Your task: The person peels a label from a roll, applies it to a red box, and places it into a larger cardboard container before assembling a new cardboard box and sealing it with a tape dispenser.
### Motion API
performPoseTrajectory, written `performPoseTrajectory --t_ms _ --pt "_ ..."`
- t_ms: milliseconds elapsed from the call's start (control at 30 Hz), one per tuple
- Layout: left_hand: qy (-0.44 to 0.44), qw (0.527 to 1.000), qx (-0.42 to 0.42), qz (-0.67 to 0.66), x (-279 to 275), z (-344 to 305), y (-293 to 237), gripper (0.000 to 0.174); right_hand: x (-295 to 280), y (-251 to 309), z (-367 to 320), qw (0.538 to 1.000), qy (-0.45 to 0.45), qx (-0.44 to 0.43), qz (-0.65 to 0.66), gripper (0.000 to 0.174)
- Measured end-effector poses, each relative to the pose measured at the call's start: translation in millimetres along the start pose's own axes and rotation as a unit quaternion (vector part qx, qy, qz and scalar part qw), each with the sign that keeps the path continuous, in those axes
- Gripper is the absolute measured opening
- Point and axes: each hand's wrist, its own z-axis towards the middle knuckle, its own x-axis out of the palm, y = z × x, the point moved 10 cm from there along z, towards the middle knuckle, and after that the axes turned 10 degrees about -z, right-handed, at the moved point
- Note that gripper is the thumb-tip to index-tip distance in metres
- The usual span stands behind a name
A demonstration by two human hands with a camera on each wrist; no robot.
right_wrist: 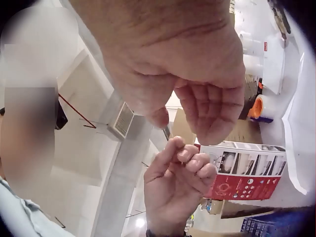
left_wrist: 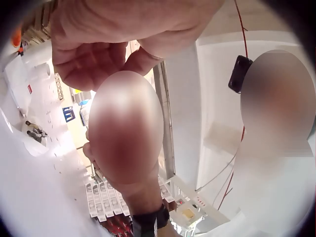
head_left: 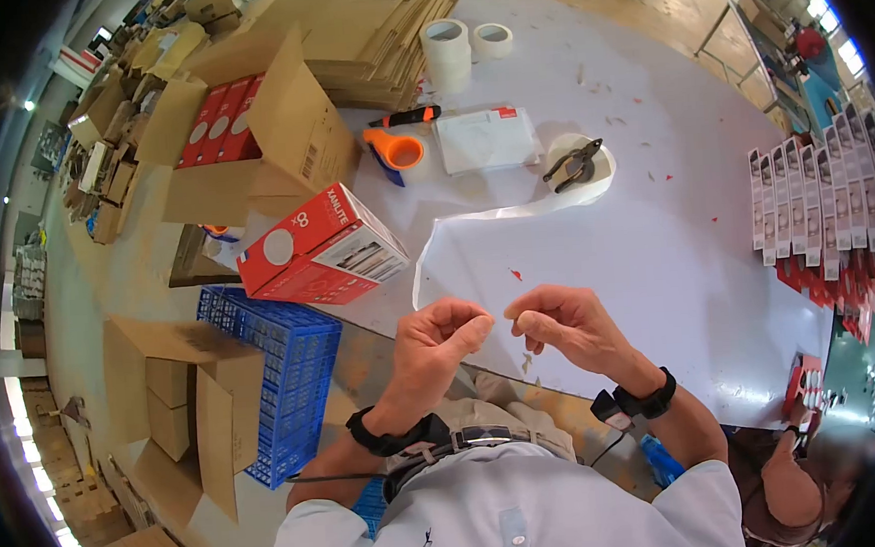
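Note:
Above the table's near edge, the left hand [head_left: 436, 346] and right hand [head_left: 568, 332] face each other with a small gap between them. Both have curled fingers and the thumb close to the index finger; no object shows between the fingertips. In the right wrist view the left hand [right_wrist: 178, 185] has its thumb against its index finger, below the right hand [right_wrist: 197, 84]. Left of the hands, a red printed box [head_left: 311, 249] stands tilted. Beyond them lie dark pliers [head_left: 573, 165] on a white tape roll [head_left: 602, 175].
An orange tape dispenser [head_left: 396, 154], a cutter [head_left: 405, 116], a white packet [head_left: 486, 140] and tape rolls [head_left: 446, 54] lie farther back. At left are an open carton [head_left: 294, 132] with red boxes and a blue crate [head_left: 289, 383]. Stacked printed boxes [head_left: 818, 195] stand at right, near another person [head_left: 791, 477].

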Motion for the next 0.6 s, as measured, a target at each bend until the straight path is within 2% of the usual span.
performPoseTrajectory --t_ms 133,200,233,300,367,400,433,467,533,600 --pt "-0.005 0.998 0.002 0.069 -9 -4 -12 0.010 17 12 11 0.997 0.009 -0.020 -0.079 0.018" --pt "-0.004 0.984 0.031 0.176 -12 -7 -33 0.015 23 19 15 0.986 -0.016 -0.058 -0.158 0.013" --pt "-0.005 0.973 0.044 0.228 -18 -9 -43 0.017 32 36 18 0.967 -0.044 -0.123 -0.221 0.010" --pt "-0.051 0.952 0.125 0.275 -41 -19 -73 0.022 54 72 14 0.902 -0.101 -0.248 -0.338 0.007" --pt "-0.105 0.931 0.186 0.297 -75 -29 -98 0.026 56 73 21 0.907 -0.158 -0.262 -0.290 0.008" --pt "-0.093 0.876 0.282 0.381 -84 -41 -127 0.028 56 71 23 0.907 -0.189 -0.267 -0.264 0.009" --pt "-0.079 0.805 0.372 0.456 -91 -52 -154 0.030 56 49 34 0.956 -0.170 -0.190 -0.148 0.006" --pt "-0.062 0.720 0.453 0.522 -93 -64 -174 0.032 65 41 42 0.968 -0.157 -0.177 -0.086 0.005" --pt "-0.042 0.695 0.440 0.567 -112 -54 -199 0.038 90 24 62 0.979 -0.133 -0.149 0.036 0.004" --pt "-0.009 0.685 0.418 0.596 -121 -36 -207 0.042 122 20 81 0.978 -0.112 -0.154 0.084 0.005"
